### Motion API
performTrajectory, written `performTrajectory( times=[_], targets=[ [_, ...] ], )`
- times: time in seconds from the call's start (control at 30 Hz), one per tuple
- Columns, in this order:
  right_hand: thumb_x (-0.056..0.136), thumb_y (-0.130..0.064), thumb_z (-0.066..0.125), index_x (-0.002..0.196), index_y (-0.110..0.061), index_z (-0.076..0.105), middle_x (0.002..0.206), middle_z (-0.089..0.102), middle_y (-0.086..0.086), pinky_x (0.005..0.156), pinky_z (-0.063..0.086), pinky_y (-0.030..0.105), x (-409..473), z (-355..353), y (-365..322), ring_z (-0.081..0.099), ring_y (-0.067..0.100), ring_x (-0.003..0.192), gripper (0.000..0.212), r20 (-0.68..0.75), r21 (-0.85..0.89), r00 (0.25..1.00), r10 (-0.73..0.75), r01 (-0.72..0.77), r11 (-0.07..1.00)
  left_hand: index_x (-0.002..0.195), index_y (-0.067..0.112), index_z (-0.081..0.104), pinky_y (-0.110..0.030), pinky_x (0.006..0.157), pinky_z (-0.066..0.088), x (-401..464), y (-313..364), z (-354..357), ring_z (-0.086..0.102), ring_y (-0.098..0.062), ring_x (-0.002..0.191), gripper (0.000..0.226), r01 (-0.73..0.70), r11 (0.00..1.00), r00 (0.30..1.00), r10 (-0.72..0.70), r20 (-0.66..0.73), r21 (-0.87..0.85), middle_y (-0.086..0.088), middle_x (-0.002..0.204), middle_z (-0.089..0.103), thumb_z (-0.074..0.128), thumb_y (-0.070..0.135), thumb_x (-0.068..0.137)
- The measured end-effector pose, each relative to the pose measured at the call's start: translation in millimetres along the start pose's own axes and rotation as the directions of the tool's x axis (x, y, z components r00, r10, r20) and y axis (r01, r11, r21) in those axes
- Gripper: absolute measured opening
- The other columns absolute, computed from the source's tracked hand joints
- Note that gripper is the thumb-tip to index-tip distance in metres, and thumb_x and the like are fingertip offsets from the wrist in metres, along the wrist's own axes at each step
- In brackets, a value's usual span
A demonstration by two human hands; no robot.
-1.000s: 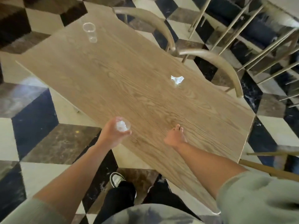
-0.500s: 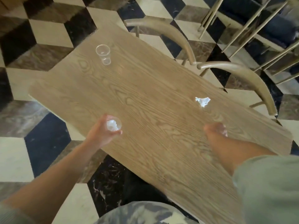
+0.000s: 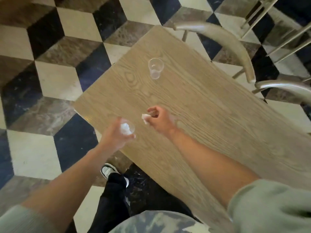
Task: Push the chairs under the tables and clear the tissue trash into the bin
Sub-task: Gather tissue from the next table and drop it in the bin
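My left hand (image 3: 116, 135) grips a clear plastic cup (image 3: 128, 129) with a crumpled white tissue inside, held over the near left edge of the wooden table (image 3: 210, 118). My right hand (image 3: 159, 119) pinches a small white tissue scrap (image 3: 145, 118) just above the tabletop, a short way right of the cup. A second clear plastic cup (image 3: 155, 68) stands empty further up the table. Two chairs with curved pale backrests, one (image 3: 235, 46) and another (image 3: 286, 87), stand along the table's far right side.
The floor is a cube pattern of cream, brown and dark marble tiles. Metal railings or chair legs (image 3: 282, 31) cross the top right corner. My dark trouser legs and a white shoe (image 3: 109, 170) are beside the table's near edge.
My right hand reached the tissue scrap on the table, picked it up and carried it left toward the cup in my left hand. The view swung left along the table.
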State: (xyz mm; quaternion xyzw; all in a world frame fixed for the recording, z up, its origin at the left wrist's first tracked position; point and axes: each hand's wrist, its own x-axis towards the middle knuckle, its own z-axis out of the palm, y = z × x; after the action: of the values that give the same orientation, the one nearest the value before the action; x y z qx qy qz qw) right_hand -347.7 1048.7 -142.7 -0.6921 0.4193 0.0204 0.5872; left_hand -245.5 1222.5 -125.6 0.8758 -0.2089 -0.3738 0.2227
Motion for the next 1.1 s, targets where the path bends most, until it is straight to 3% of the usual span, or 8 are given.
performTrajectory(
  times=[0.23,0.33,0.4,0.57,0.67,0.73,0.83,1.1],
  targets=[
    [0.087,-0.026,0.064,0.067,-0.018,0.067,0.064,0.062,0.002,0.055,0.042,0.033,-11,156,-96,0.055,0.006,0.047,0.022,0.355,-0.490,0.928,-0.116,0.290,0.822,0.126,0.018,0.053,-0.035,0.079,0.050,11,-78,-90,0.066,-0.027,0.103,0.069,-0.103,0.994,0.994,0.101,0.052,0.039,-0.005,0.113,0.069,0.088,0.022,0.067],
    [0.096,-0.024,0.053,0.095,-0.014,0.075,0.095,0.073,0.013,0.069,0.049,0.036,-6,178,-128,0.067,0.023,0.079,0.025,0.490,-0.662,0.872,0.017,0.359,0.658,0.126,0.018,0.053,-0.038,0.081,0.052,19,-100,-120,0.066,-0.027,0.104,0.066,-0.154,0.987,0.984,0.150,0.091,0.041,-0.005,0.117,0.069,0.084,0.027,0.068],
    [0.096,-0.015,0.049,0.106,-0.018,0.077,0.090,0.072,-0.001,0.056,0.047,0.023,-2,172,-148,0.062,0.001,0.059,0.029,0.485,-0.562,0.874,0.038,0.278,0.779,0.127,0.018,0.052,-0.037,0.080,0.050,30,-104,-139,0.066,-0.028,0.105,0.063,-0.176,0.984,0.981,0.174,0.087,0.017,-0.003,0.116,0.067,0.082,0.033,0.073],
    [0.092,-0.007,0.050,0.080,-0.013,0.075,0.080,0.074,0.000,0.059,0.043,0.026,44,109,-166,0.062,0.009,0.063,0.029,-0.149,-0.206,0.989,0.000,-0.031,0.978,0.121,0.022,0.053,-0.041,0.090,0.055,62,-102,-171,0.065,-0.021,0.103,0.060,-0.185,0.982,0.977,0.188,0.103,-0.041,0.005,0.108,0.065,0.077,0.043,0.070],
    [0.088,-0.025,0.059,0.091,-0.019,0.061,0.097,0.064,0.007,0.072,0.043,0.035,83,52,-159,0.059,0.028,0.090,0.007,-0.590,-0.333,0.804,-0.071,-0.162,0.929,0.104,0.020,0.054,-0.040,0.080,0.058,91,-111,-182,0.069,-0.021,0.090,0.050,-0.158,0.987,0.977,0.159,0.142,-0.015,0.004,0.092,0.066,0.074,0.048,0.068],
    [0.083,-0.035,0.069,0.128,-0.016,0.050,0.134,0.048,0.019,0.092,0.042,0.043,110,21,-157,0.046,0.037,0.120,0.053,-0.686,-0.376,0.728,-0.023,-0.326,0.867,0.103,0.021,0.057,-0.044,0.075,0.061,101,-114,-195,0.068,-0.017,0.080,0.048,-0.147,0.989,0.979,0.150,0.138,-0.032,0.004,0.089,0.067,0.076,0.050,0.070],
    [0.079,-0.040,0.078,0.154,-0.021,0.027,0.154,0.026,0.024,0.110,0.032,0.047,154,-5,-149,0.030,0.041,0.139,0.092,-0.579,-0.429,0.806,0.120,-0.427,0.796,0.125,0.019,0.055,-0.039,0.088,0.060,105,-109,-221,0.066,-0.016,0.097,0.060,-0.143,0.990,0.984,0.143,0.107,-0.002,0.005,0.111,0.066,0.081,0.044,0.076],
    [0.082,-0.031,0.072,0.122,-0.021,0.061,0.104,0.064,-0.004,0.086,0.057,0.042,174,129,-201,0.067,0.026,0.103,0.043,-0.113,-0.154,0.990,0.086,-0.103,0.983,0.137,0.016,0.052,-0.036,0.094,0.052,130,-131,-277,0.061,-0.022,0.114,0.072,-0.001,0.998,0.997,-0.003,0.071,0.057,0.000,0.125,0.062,0.079,0.038,0.075]
  ],
)
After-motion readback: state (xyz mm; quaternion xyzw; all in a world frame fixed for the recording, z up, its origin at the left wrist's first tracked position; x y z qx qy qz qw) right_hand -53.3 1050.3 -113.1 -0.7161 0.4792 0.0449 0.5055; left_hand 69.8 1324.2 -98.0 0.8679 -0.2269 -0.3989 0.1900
